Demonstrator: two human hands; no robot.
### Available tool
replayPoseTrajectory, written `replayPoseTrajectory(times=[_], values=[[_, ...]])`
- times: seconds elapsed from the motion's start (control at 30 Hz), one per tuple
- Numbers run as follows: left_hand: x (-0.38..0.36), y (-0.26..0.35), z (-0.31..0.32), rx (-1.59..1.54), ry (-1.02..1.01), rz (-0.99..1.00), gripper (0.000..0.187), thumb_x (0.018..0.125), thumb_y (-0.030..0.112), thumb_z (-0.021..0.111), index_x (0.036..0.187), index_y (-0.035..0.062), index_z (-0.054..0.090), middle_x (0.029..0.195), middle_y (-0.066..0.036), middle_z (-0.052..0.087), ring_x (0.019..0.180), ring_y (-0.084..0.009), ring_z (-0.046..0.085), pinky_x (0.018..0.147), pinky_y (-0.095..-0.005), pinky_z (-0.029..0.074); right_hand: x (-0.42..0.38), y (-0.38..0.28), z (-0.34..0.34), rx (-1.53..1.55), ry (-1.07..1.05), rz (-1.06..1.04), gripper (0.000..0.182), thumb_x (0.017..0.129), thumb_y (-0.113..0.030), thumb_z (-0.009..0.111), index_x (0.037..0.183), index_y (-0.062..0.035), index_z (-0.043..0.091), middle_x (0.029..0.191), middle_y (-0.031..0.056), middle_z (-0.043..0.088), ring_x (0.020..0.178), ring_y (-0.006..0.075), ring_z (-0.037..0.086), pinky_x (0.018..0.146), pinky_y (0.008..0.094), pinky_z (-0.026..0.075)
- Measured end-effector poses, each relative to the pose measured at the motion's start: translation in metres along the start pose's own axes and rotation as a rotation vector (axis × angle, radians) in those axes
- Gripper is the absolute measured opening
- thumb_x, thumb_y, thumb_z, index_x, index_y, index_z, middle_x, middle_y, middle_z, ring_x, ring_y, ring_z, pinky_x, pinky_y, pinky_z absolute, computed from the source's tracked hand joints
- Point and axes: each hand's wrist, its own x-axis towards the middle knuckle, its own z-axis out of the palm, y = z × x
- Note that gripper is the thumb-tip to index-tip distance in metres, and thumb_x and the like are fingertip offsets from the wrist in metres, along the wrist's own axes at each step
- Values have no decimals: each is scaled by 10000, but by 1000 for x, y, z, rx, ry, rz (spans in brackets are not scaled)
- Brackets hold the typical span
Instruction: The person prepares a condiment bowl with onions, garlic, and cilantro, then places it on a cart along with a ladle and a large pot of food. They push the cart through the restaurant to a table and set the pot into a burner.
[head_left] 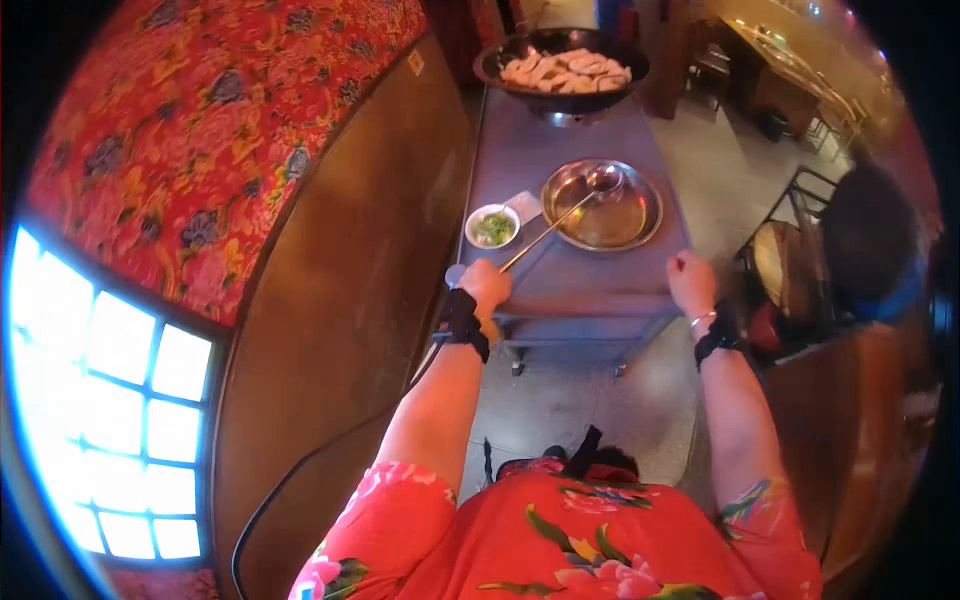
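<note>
My left hand (485, 285) is closed round the handle end of a metal ladle (545, 232) at the table's front left. The ladle's bowl end rests in a round metal basin (640, 225) with yellowish liquid. Just beyond my left hand stands a white bowl (492, 227) with chopped green bits, beside a pale flat item (525, 207). My right hand (690, 280) is curled into a fist at the table's front right corner, with nothing visible in it.
A dark wok (565, 100) piled with pale pieces stands at the far end of the narrow table (560, 290). A wooden panel (345, 220) runs along the left. A dark chair (790, 230) is at the right. A black cable hangs by my left arm.
</note>
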Motion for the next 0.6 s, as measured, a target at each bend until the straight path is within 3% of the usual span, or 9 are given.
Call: replayPoseTrajectory(times=[0.07,0.1,0.3,0.33,0.53,0.6], values=[[71,49,-10,37,-12,22,367,736,289,562,921,-16,649,979,-246,614,945,-381,593,815,-419,473,87,16,15,1,78,28,204,785,-239,562,768,-47,630,729,158,631,722,347,608,660,423,473],[73,41,-18,66,-18,64,366,724,310,569,912,9,656,962,-218,630,928,-371,602,811,-409,472,85,6,20,14,67,44,204,785,-239,562,768,-47,630,729,158,631,722,347,608,660,423,473],[307,152,-39,-1,21,-19,369,706,321,579,941,48,658,985,-189,633,953,-345,599,819,-393,469,343,25,74,95,43,-17,226,795,-239,558,818,-21,618,762,175,627,731,353,604,666,420,472],[278,140,-30,28,-6,-30,369,706,321,579,941,48,658,985,-189,633,953,-345,599,819,-393,469,305,30,66,100,2,17,227,796,-236,556,822,-20,619,762,175,628,740,354,604,672,416,473],[457,251,-50,47,20,-92,366,707,326,586,964,74,655,999,-181,629,964,-340,591,838,-408,457,511,65,116,74,-63,77,230,792,-232,558,843,-17,626,772,170,636,764,348,607,695,402,477],[481,229,-58,33,39,-70,357,708,317,586,958,71,654,996,-186,627,960,-340,592,831,-405,461,522,48,144,66,-32,71,232,790,-232,560,845,-17,627,776,169,638,765,345,609,699,400,478]])
